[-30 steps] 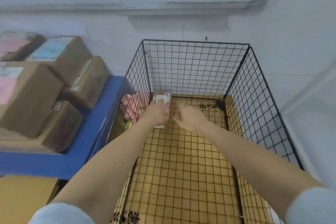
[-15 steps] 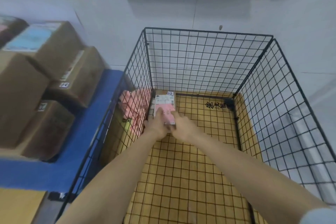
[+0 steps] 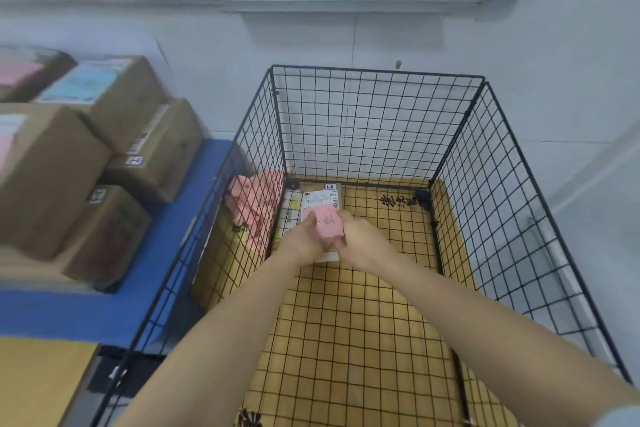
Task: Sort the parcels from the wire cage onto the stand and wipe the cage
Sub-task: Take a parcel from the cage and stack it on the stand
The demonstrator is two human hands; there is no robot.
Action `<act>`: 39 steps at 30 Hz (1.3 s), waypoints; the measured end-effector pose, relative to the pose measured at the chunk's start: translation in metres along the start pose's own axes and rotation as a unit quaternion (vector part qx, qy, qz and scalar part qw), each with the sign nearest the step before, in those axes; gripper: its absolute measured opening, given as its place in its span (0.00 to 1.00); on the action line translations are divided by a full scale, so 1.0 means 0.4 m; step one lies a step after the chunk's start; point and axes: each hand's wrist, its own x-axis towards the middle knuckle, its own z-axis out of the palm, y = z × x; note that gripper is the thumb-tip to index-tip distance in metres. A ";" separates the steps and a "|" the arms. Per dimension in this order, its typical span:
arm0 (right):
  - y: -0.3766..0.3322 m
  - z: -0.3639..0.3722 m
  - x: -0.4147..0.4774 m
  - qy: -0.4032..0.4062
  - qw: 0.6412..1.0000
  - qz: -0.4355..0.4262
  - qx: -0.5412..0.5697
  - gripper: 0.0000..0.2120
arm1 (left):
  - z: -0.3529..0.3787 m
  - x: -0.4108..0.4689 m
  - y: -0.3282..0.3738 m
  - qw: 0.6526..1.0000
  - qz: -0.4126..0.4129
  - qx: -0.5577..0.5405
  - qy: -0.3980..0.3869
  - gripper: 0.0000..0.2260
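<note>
A: Head view. Where is the parcel?
B: The parcel [image 3: 320,215] sits in the far left corner of the cage [image 3: 377,128], on the yellow gridded floor [image 3: 360,315]. It has a white label at its far end and a pink label nearer the hands.

A: And the hands?
B: Both reach into the cage and meet at the parcel's near end. The left hand [image 3: 301,241] is curled against its left side, fingers closed onto it. The right hand [image 3: 360,239] closes on its right side, fingertips on the pink label. Whether the parcel is off the floor, I cannot tell.

A: What else is in the cage?
B: Nothing more that I can make out inside. Just outside the left wall, a pink cloth [image 3: 256,204] lies against the wire, on top of something yellowish, blurred.

A: The stand?
B: The blue stand [image 3: 166,246] is left of the cage, just beside it. Brown boxes [image 3: 114,156] are stacked on it, several with small white tags, two with pale blue or pink labels on top. They are blurred.

A: Anything nearer?
B: A tan surface [image 3: 38,381] at the near left corner, below the stand.
</note>
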 end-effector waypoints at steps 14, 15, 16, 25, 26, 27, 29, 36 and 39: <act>-0.078 -0.207 -0.165 0.146 0.987 -0.060 -0.039 0.26 | -0.097 -0.234 0.161 0.997 0.058 -0.052 0.029 0.31; -0.089 -0.221 -0.178 0.159 0.985 -0.060 -0.037 0.26 | -0.105 -0.252 0.174 0.996 0.071 -0.054 0.029 0.32; -0.100 -0.235 -0.193 0.172 0.983 -0.063 -0.034 0.26 | -0.113 -0.269 0.188 0.995 0.082 -0.056 0.027 0.32; -0.240 -0.337 -0.354 0.225 0.974 -0.028 -0.015 0.29 | -0.198 -0.419 0.245 0.988 0.146 -0.045 0.004 0.32; -0.258 -0.345 -0.377 0.229 0.973 -0.027 -0.012 0.28 | -0.208 -0.435 0.248 0.987 0.154 -0.035 0.005 0.32; -0.275 -0.352 -0.399 0.236 0.971 -0.028 -0.007 0.26 | -0.219 -0.450 0.249 0.986 0.165 -0.021 0.007 0.32; -0.306 -0.362 -0.441 0.248 0.968 -0.036 -0.001 0.25 | -0.240 -0.483 0.250 0.983 0.183 -0.001 0.013 0.31; -0.385 -0.399 -0.499 0.278 0.960 -0.042 -0.016 0.28 | -0.292 -0.560 0.259 0.976 0.215 0.015 0.027 0.32; -0.413 -0.425 -0.505 0.287 0.956 -0.054 -0.038 0.30 | -0.322 -0.593 0.276 0.973 0.227 0.004 0.039 0.32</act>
